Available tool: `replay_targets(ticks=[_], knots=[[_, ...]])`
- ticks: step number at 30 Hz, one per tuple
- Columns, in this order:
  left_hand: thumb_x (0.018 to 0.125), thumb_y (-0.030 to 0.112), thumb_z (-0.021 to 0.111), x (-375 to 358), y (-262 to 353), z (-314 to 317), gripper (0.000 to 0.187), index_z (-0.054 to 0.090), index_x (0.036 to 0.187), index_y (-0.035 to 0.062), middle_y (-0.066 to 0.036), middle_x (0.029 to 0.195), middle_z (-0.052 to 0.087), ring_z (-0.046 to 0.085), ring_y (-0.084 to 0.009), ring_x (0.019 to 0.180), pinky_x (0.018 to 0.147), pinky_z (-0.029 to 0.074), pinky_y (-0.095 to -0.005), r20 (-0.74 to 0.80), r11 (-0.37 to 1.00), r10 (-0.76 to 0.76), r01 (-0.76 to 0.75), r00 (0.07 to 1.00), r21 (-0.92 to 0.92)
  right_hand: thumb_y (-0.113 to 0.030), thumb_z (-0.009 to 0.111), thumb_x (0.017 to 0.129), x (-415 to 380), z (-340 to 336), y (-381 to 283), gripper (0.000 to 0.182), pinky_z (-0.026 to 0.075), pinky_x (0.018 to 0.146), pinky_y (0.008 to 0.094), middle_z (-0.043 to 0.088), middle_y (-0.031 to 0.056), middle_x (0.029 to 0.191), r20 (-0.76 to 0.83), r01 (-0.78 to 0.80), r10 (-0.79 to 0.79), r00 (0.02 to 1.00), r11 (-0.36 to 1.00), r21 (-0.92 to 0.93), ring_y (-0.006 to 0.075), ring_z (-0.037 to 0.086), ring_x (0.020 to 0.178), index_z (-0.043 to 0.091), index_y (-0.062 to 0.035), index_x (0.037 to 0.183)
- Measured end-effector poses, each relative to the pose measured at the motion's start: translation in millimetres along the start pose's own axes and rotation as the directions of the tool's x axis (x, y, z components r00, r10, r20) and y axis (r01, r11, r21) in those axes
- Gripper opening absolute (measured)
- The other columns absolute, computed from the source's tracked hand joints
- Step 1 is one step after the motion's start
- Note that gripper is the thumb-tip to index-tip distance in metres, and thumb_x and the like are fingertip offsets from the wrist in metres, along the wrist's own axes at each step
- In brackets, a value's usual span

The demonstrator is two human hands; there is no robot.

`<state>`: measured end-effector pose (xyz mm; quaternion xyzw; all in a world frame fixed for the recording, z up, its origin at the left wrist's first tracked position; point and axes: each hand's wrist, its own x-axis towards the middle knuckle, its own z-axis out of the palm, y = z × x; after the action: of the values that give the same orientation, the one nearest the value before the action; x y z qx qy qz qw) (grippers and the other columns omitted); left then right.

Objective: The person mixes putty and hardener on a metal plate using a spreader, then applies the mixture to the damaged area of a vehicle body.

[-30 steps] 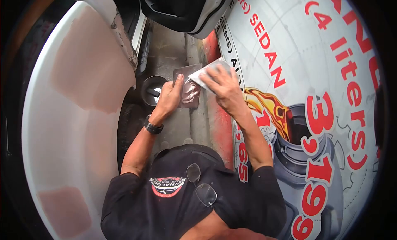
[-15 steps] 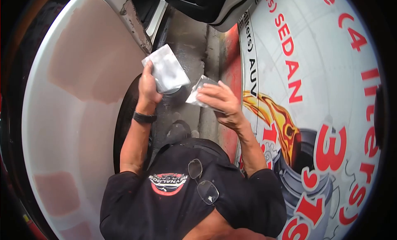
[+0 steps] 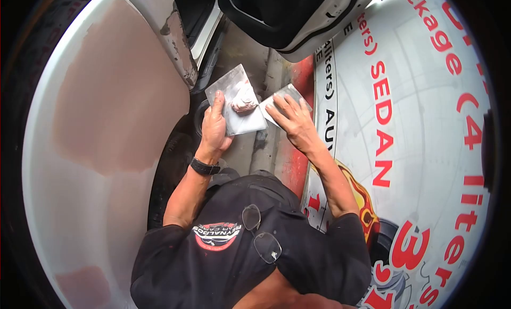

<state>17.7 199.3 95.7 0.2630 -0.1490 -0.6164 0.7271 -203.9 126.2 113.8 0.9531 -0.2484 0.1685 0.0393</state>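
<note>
In my left hand (image 3: 214, 124), which wears a black wristband, is a square, pale flat plate (image 3: 230, 91), gripped at its left edge with the thumb on top. A lump of pinkish-grey paste (image 3: 244, 98) sits on the plate, right of its middle. My right hand (image 3: 294, 123) holds a smaller thin flat sheet (image 3: 304, 102), with the fingers laid over its face. The sheet's left corner is close to the plate's right edge, beside the paste; whether they touch I cannot tell.
A white car panel (image 3: 117, 202) with dull pinkish-brown patches fills the left side. An open car door (image 3: 277, 22) juts in at the top. On the right stands a large printed banner (image 3: 426, 123). A wheel lies in shadow beside the panel.
The plate has tilted to face upward, so the paste on it now shows. My right hand has moved slightly right, and its sheet is flatter. The view has shifted.
</note>
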Motion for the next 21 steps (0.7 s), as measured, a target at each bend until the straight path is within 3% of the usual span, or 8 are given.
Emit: replay_targets(ticks=[1,4,9,12,15,17,19,21], knots=[[0.105,0.038,0.042,3,8,2,0.048,0.052,0.130,-0.0021,-0.012,0.119,0.065,0.067,-0.0205,0.103,0.091,0.056,-0.0373,-0.022,0.998,0.041,-0.040,0.999,0.042,0.006,0.054,0.081,2,1,4,0.061,0.041,0.102,0.0559,0.052,0.0129,0.138,0.031,0.000,0.001,1.000,1.000,-0.027,0.0382,0.051,0.126,0.052,-0.0126,0.139],[0.106,0.040,0.039,16,8,-2,0.052,0.058,0.121,-0.0054,-0.011,0.111,0.067,0.067,-0.0172,0.095,0.084,0.055,-0.0320,-0.129,0.972,0.128,-0.098,0.983,0.212,0.002,0.053,0.082,33,-13,4,0.056,0.042,0.101,0.0540,0.054,0.0147,0.135,-0.261,-0.072,0.157,0.953,0.949,0.308,0.0407,0.053,0.121,0.053,-0.0095,0.136],[0.108,0.040,0.035,34,15,3,0.053,0.063,0.115,-0.0049,-0.008,0.102,0.069,0.063,-0.0101,0.085,0.076,0.052,-0.0271,-0.230,0.927,0.286,-0.207,0.930,0.312,-0.006,0.057,0.081,66,-21,-25,0.050,0.038,0.101,0.0578,0.057,0.0172,0.128,-0.032,0.096,-0.096,0.995,0.995,0.007,0.0394,0.053,0.120,0.058,-0.0099,0.132],[0.107,0.042,0.038,44,13,-24,0.055,0.068,0.099,-0.0030,-0.003,0.083,0.067,0.056,-0.0073,0.071,0.064,0.047,-0.0271,-0.226,0.872,0.293,-0.164,0.929,0.461,-0.011,0.058,0.081,92,-17,-5,0.046,0.036,0.102,0.0608,0.058,0.0159,0.126,-0.199,0.002,0.013,0.980,0.997,0.072,0.0398,0.052,0.122,0.061,-0.0096,0.127],[0.106,0.044,0.040,66,10,-24,0.059,0.066,0.079,-0.0016,0.001,0.069,0.061,0.047,-0.0053,0.059,0.051,0.037,-0.0283,-0.254,0.791,0.414,-0.208,0.874,0.576,-0.012,0.059,0.080,104,2,-2,0.046,0.033,0.103,0.0631,0.058,0.0160,0.128,-0.034,0.270,-0.270,0.962,0.963,0.015,0.0402,0.052,0.123,0.062,-0.0092,0.125],[0.106,0.045,0.039,70,7,-11,0.061,0.063,0.075,-0.0013,0.002,0.067,0.058,0.044,-0.0050,0.059,0.050,0.035,-0.0289,-0.282,0.738,0.516,-0.252,0.809,0.627,-0.012,0.057,0.082,116,-13,19,0.045,0.030,0.106,0.0634,0.057,0.0164,0.129,-0.043,0.237,-0.238,0.970,0.971,-0.014,0.0390,0.052,0.124,0.061,-0.0092,0.127],[0.106,0.045,0.038,75,17,-18,0.061,0.064,0.077,-0.0026,0.001,0.068,0.057,0.045,-0.0062,0.064,0.055,0.038,-0.0301,-0.268,0.732,0.416,-0.145,0.869,0.666,-0.011,0.057,0.082,134,-4,37,0.046,0.030,0.106,0.0631,0.057,0.0165,0.131,-0.214,0.171,-0.167,0.962,0.985,0.000,0.0380,0.051,0.125,0.061,-0.0092,0.128],[0.106,0.045,0.038,85,25,7,0.061,0.064,0.078,-0.0026,0.001,0.067,0.057,0.045,-0.0061,0.065,0.056,0.038,-0.0297,-0.252,0.755,0.403,-0.164,0.880,0.634,-0.011,0.058,0.082,146,15,41,0.048,0.034,0.104,0.0633,0.057,0.0142,0.131,-0.101,0.327,-0.316,0.943,0.937,0.121,0.0374,0.054,0.123,0.060,-0.0125,0.130]])
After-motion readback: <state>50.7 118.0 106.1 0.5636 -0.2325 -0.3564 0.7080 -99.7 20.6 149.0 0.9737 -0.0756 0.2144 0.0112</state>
